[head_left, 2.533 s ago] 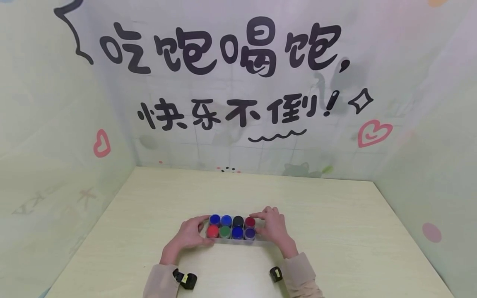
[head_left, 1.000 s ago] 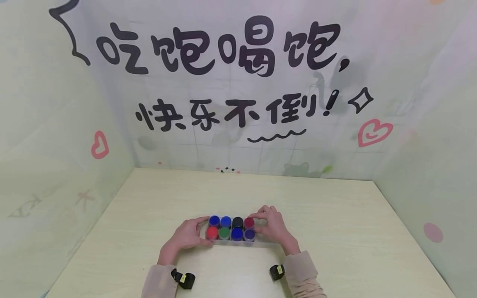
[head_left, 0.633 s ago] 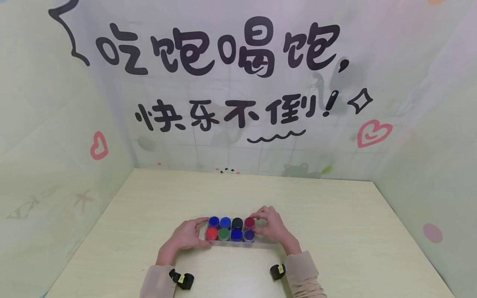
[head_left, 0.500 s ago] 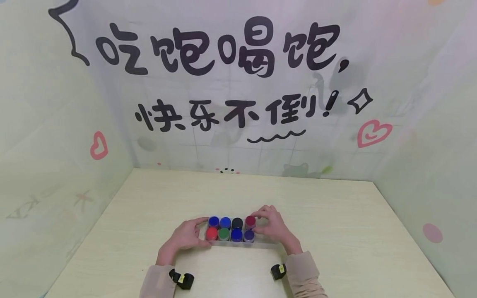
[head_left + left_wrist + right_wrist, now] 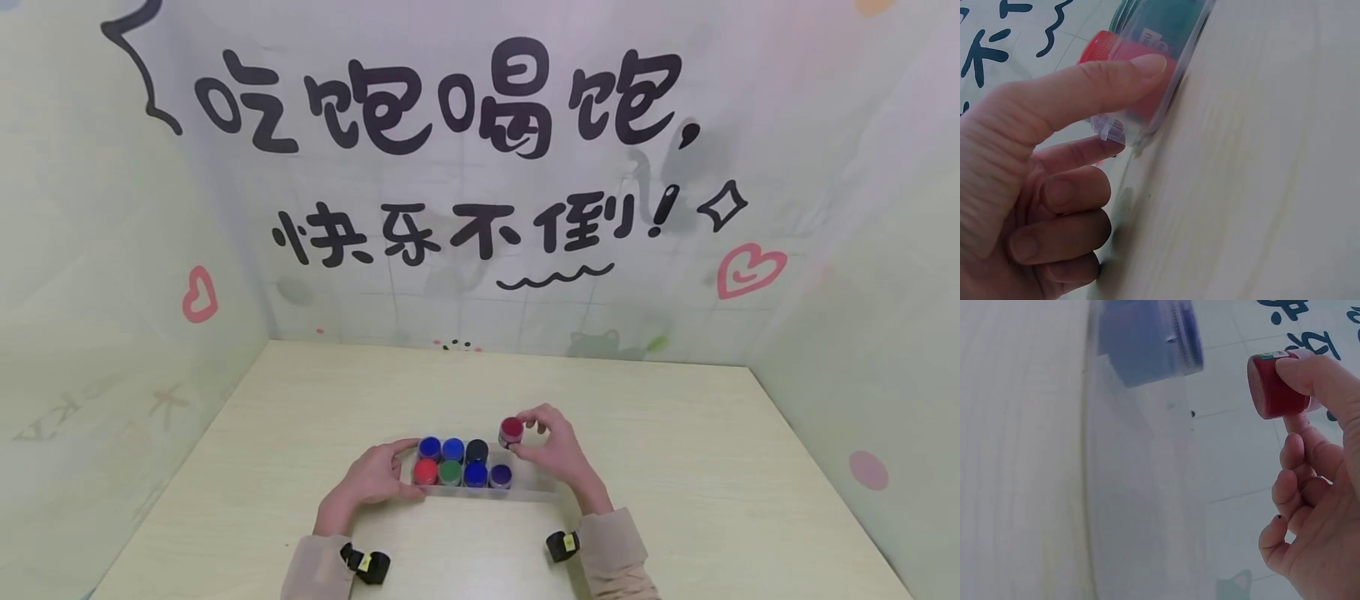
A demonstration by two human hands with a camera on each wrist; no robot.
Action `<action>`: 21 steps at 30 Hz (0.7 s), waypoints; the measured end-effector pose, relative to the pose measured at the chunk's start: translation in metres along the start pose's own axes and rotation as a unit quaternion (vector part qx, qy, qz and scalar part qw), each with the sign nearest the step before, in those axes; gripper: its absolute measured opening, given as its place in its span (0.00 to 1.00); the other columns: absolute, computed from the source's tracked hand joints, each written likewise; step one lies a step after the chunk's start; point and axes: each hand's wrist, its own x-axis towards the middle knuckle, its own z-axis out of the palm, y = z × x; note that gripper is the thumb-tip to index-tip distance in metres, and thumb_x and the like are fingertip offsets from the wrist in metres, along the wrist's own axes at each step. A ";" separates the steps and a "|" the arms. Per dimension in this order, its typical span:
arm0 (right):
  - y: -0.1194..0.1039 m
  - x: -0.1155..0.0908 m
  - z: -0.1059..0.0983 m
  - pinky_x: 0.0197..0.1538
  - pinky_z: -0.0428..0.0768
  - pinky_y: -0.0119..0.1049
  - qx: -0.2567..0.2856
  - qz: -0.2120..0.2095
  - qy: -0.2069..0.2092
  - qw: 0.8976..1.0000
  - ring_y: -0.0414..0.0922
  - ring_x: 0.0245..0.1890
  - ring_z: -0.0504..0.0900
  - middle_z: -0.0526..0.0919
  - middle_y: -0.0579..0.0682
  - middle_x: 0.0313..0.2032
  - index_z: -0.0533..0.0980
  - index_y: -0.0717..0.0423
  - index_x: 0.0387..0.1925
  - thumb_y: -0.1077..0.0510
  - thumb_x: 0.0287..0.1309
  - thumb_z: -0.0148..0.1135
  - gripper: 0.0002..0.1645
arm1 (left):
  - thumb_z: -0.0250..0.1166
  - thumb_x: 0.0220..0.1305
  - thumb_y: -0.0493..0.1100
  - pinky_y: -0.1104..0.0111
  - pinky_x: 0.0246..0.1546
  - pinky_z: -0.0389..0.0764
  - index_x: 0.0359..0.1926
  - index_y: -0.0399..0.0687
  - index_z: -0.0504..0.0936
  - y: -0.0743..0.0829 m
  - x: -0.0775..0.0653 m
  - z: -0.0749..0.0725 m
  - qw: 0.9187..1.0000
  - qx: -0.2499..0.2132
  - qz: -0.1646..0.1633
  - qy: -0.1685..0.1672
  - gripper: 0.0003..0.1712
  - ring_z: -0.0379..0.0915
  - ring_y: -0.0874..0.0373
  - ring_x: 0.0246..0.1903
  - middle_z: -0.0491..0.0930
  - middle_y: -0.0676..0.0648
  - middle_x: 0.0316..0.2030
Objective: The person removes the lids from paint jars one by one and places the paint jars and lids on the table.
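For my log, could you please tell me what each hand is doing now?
Left hand: gripping the clear tray by its end.
Right hand: pinching the dark red jar.

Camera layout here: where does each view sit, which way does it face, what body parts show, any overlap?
Head: worn on the head, facing forward and down at the tray, table and lettered backdrop; left hand, right hand and both sleeves show.
Left wrist: on that wrist, facing the tray's bright-red jar end; left hand shows.
Right wrist: on that wrist, facing the dark-red jar and tray; right hand shows.
Shared: head and right wrist both show the dark-red jar pinched.
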 end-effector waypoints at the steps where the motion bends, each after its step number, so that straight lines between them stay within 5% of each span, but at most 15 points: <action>1: -0.003 0.001 -0.001 0.35 0.69 0.35 0.008 -0.002 0.010 1.000 0.51 0.33 0.71 0.77 0.55 0.31 0.79 0.62 0.38 0.71 0.36 0.73 0.21 | 0.78 0.34 0.50 0.73 0.16 0.51 0.60 0.39 0.72 0.000 0.000 0.000 1.000 -0.001 0.000 0.000 0.49 0.50 0.64 0.14 0.58 0.57 0.12; 8: -0.054 0.014 -0.018 0.34 0.73 0.43 0.017 0.059 0.010 0.998 0.51 0.31 0.73 0.81 0.59 0.36 0.77 0.68 0.37 0.74 0.38 0.70 0.19 | 0.79 0.34 0.51 0.73 0.16 0.52 0.60 0.39 0.71 -0.001 -0.001 0.000 1.000 0.000 0.002 0.000 0.49 0.51 0.64 0.14 0.58 0.57 0.13; 13: -0.085 0.021 -0.029 0.34 0.69 0.30 0.005 0.073 0.006 0.997 0.46 0.31 0.72 0.82 0.59 0.33 0.77 0.70 0.35 0.75 0.39 0.69 0.16 | 0.79 0.33 0.51 0.73 0.17 0.51 0.60 0.40 0.71 0.000 -0.001 -0.001 1.000 -0.003 -0.002 0.000 0.50 0.51 0.64 0.14 0.58 0.57 0.13; 21: -0.071 0.029 -0.028 0.35 0.66 0.28 0.005 0.085 0.049 0.995 0.43 0.32 0.70 0.78 0.50 0.30 0.78 0.66 0.37 0.72 0.38 0.73 0.19 | 0.79 0.33 0.50 0.73 0.17 0.52 0.60 0.40 0.72 0.001 -0.002 -0.001 1.000 -0.009 -0.006 0.000 0.50 0.51 0.63 0.15 0.59 0.56 0.14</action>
